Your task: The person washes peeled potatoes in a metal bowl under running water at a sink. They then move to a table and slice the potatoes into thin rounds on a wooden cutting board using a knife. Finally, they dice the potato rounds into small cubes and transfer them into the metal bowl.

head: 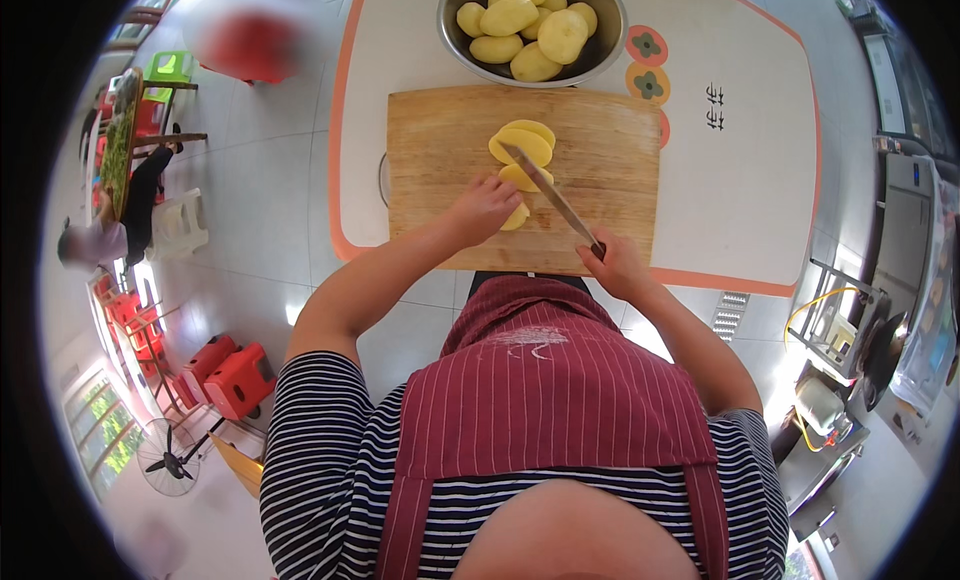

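A wooden cutting board point(450, 129) lies in front of me, bearing cut pieces of peeled potato. My right hand point(616, 263) grips the dark handle of a kitchen knife point(553, 196). Its blade slants up and left across the board, crossing over a potato piece point(516, 176). The tip overlaps two flat potato slices point(519, 148) that lie one partly on the other. With fingers bent, my left hand point(491, 207) holds the potato piece near the blade; its fingertips hide part of the contact. Another potato piece point(516, 218) shows partly from under that hand.
A metal bowl point(445, 36) of several peeled potatoes stands beyond the board on the white table point(750, 190) with orange edging. To the left are a seated person point(142, 197), a white plastic stool point(180, 223) and red stools point(240, 381). Kitchen equipment point(900, 227) stands at right.
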The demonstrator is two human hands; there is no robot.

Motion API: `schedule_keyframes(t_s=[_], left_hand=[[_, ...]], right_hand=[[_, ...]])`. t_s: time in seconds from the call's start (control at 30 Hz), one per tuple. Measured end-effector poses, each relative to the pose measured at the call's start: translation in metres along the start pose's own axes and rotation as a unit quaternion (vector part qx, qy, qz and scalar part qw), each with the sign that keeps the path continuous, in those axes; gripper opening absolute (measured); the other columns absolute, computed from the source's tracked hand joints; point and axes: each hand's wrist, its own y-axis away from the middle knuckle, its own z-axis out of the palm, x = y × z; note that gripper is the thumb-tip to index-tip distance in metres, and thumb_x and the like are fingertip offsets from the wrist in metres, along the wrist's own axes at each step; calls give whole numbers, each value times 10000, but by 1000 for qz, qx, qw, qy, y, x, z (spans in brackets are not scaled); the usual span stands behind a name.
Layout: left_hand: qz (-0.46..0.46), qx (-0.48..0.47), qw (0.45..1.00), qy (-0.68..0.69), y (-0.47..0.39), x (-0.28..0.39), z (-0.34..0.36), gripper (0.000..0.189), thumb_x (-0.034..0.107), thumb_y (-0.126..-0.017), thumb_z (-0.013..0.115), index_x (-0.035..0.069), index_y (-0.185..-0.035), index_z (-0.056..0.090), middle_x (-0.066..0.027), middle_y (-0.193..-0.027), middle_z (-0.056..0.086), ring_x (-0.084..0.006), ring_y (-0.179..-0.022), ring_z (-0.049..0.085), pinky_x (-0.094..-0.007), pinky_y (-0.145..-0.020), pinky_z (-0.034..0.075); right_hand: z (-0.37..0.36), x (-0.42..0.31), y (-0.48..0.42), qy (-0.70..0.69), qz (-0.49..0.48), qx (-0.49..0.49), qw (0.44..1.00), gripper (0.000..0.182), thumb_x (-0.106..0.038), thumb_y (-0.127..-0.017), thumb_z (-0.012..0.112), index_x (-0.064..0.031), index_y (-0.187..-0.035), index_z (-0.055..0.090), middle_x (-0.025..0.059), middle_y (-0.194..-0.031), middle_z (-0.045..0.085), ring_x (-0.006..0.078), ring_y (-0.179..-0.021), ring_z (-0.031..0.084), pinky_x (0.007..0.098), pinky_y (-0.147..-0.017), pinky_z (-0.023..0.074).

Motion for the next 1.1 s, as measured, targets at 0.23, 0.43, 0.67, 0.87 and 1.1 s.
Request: schedule_keyframes(t_s=[0.23,0.43,0.67,0.87,1.1], left_hand=[[-335,100,931,107,39,41,8,641,280,-686,807,47,-1204,512,-170,-1160,517,-376,-1072,523,-468,-907,448],[-420,149,881,160,57,59,23,718,297,-730,809,37,-1293,448,-194,-1187,490,-404,-1002,568,-468,-802,506],[-420,174,867,203,52,59,40,611,239,-777,780,2,-1232,448,-233,-1179,472,-436,-956,590,-477,-770,524],[-447,155,847,241,44,61,36,632,170,-732,806,-24,-1213,445,-248,-1161,458,-450,-1013,550,-479,-809,509],[-380,161,908,69,46,63,14,651,253,-760,774,33,-1287,460,-178,-1292,482,-373,-1109,547,-451,-852,517]], right_hand=[[26,17,-10,87,13,-47,995,359,-367,-917,596,-23,-1019,621,228,-876,681,419,-838,652,503,-746,502],[47,15,-30,69,1,-15,998,343,-340,-920,601,-5,-989,618,256,-889,669,448,-852,635,519,-738,498],[47,11,-40,65,0,-40,997,334,-326,-913,613,3,-975,623,251,-874,669,438,-844,640,507,-733,497],[35,8,-51,89,-2,-61,994,330,-320,-902,627,4,-958,631,246,-854,667,424,-820,642,492,-718,495],[22,3,-52,38,69,-39,996,330,-319,-893,637,8,-939,632,245,-813,660,426,-790,638,479,-684,494]])
